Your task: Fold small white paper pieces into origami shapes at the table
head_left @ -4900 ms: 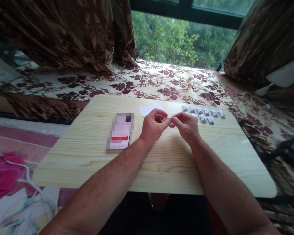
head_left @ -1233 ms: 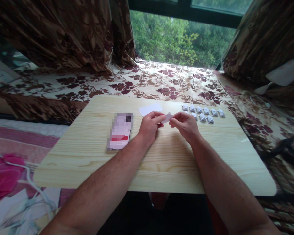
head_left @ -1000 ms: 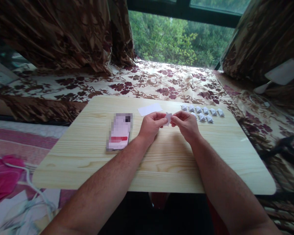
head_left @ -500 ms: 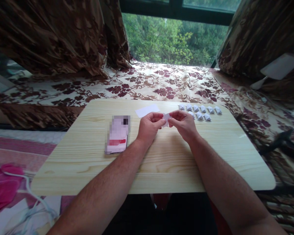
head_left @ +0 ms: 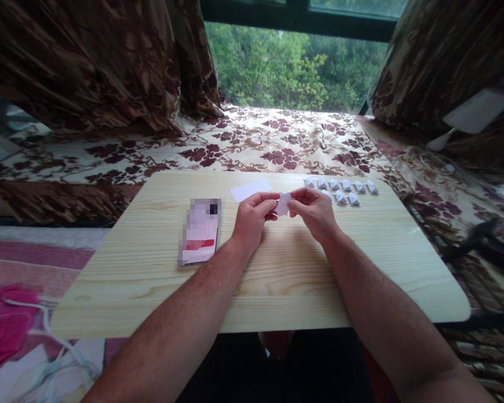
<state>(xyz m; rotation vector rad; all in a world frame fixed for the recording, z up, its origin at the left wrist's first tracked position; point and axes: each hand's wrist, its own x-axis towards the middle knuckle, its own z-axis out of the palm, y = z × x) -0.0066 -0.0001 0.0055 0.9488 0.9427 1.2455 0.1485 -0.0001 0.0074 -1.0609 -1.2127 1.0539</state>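
A small piece of folded white paper (head_left: 283,204) is held up over the middle of the table. My left hand (head_left: 254,215) pinches its left side between thumb and fingers. On its right side, the thumb and forefinger of my right hand (head_left: 315,211) grip it too. Just beyond my right hand, several small folded white paper pieces (head_left: 340,197) with raised, pointed middles lie in two rows. Part of the nearer row is hidden behind that hand. A flat sheet of white paper (head_left: 248,189) lies behind my left hand.
A phone (head_left: 200,230), its screen blurred out, lies left of my left forearm on the light wooden table (head_left: 285,291). A ledge with floral cloth (head_left: 269,140) runs behind the table. White cables (head_left: 48,319) and a pink cloth (head_left: 8,327) are at lower left.
The small paper was mostly hidden between my fingers at first. It has been turned about, and more of its face shows now. The whole view has shifted slightly.
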